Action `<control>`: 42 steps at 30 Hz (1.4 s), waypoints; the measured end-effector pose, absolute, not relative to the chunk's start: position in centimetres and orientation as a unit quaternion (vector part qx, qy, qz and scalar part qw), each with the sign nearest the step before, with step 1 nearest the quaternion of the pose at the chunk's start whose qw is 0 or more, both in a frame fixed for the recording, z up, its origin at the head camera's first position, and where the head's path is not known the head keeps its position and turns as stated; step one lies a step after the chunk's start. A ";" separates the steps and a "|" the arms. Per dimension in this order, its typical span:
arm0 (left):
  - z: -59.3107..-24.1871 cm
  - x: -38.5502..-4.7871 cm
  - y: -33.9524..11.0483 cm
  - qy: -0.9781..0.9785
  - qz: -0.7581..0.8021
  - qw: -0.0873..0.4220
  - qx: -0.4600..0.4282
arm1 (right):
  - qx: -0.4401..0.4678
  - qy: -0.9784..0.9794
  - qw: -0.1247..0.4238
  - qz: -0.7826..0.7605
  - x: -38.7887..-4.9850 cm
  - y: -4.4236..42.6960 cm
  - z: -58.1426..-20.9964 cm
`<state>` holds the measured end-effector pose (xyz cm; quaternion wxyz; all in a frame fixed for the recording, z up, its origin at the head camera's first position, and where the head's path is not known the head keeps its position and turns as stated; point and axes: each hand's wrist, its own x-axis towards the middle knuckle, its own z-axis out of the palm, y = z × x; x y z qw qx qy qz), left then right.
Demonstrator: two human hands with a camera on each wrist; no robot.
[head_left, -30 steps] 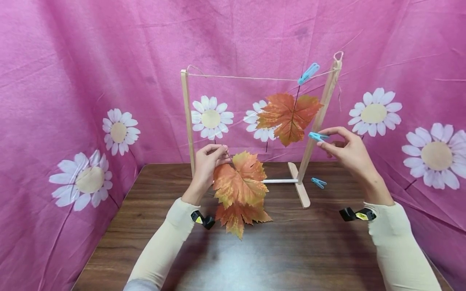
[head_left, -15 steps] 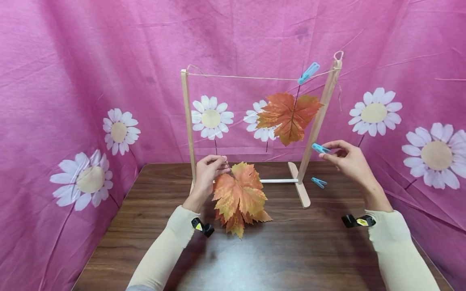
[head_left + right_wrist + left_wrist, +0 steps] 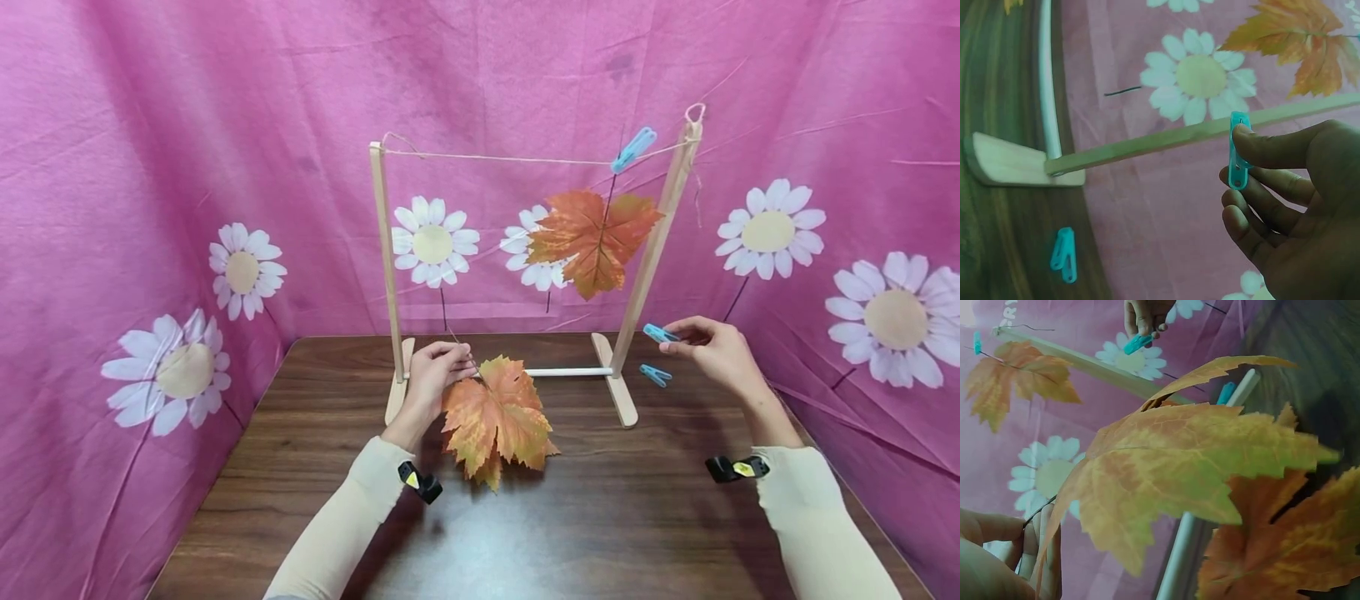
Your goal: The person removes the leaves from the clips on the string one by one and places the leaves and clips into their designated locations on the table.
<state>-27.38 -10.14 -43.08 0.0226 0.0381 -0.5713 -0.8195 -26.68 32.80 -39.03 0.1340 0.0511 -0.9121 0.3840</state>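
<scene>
My left hand (image 3: 435, 375) pinches the thin dark stem of an orange-yellow artificial leaf (image 3: 498, 412), which hangs to the right of the fingers, low over the table. Beneath it, another orange leaf (image 3: 1285, 544) shows in the left wrist view, mostly covered in the head view. Between thumb and fingers, my right hand (image 3: 716, 350) holds a blue clothespin (image 3: 1239, 150) right of the stand. A second blue clothespin (image 3: 656, 375) lies on the table below that hand. Up on the string (image 3: 510, 158), a third clothespin (image 3: 633, 150) grips the stem of a hanging orange leaf (image 3: 596, 242).
The wooden stand has a left post (image 3: 386, 258), a right post (image 3: 660, 242) and a white crossbar (image 3: 570, 372) low between its feet. It stands toward the back of the brown table (image 3: 585, 533). A pink cloth (image 3: 517, 67) with printed daisies surrounds the table.
Both hands have come down, the left with its leaf and the right with its clothespin. The held leaf now covers most of the leaf beneath it. The hanging leaf stays put.
</scene>
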 end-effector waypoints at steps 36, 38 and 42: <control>-50.4 -28.3 -9.9 -0.597 -0.793 -0.026 0.118 | 0.010 -0.938 0.067 0.340 -27.8 33.8 -48.5; -50.6 -28.3 -10.0 -0.607 -0.785 -0.029 0.121 | 0.010 -0.939 0.066 0.337 -27.9 33.8 -49.0; -50.8 -28.4 -10.1 -0.638 -0.759 -0.036 0.122 | 0.004 -0.939 0.055 0.339 -28.0 33.7 -49.6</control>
